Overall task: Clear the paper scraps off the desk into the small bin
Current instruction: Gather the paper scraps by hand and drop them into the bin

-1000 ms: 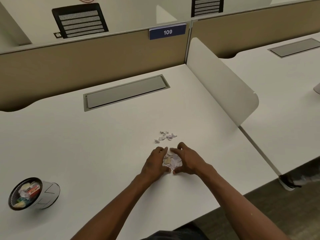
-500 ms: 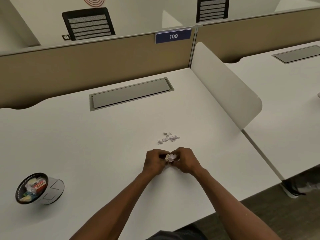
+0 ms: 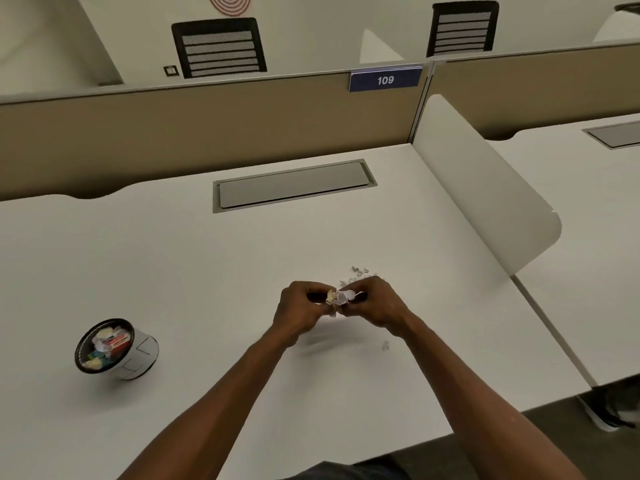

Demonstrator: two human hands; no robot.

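A bunch of white paper scraps [image 3: 337, 296] is pinched between my left hand [image 3: 299, 306] and my right hand [image 3: 375, 301], both closed on it just above the white desk [image 3: 207, 271]. Several small scraps [image 3: 360, 271] lie on the desk just beyond my right hand, partly hidden by it. One stray scrap [image 3: 385, 345] lies near my right wrist. The small bin [image 3: 116, 348], black-rimmed with a white wall, stands at the desk's left and holds crumpled paper and coloured bits.
A grey cable hatch [image 3: 294, 185] is set into the desk at the back. A tan partition [image 3: 207, 126] with a blue "109" label runs behind it. A white rounded divider [image 3: 485, 188] stands on the right, with another desk beyond.
My hands closed around the gathered scraps and lifted them slightly off the desk. One stray scrap now lies near my right wrist. The view shifted, so the bin sits further right.
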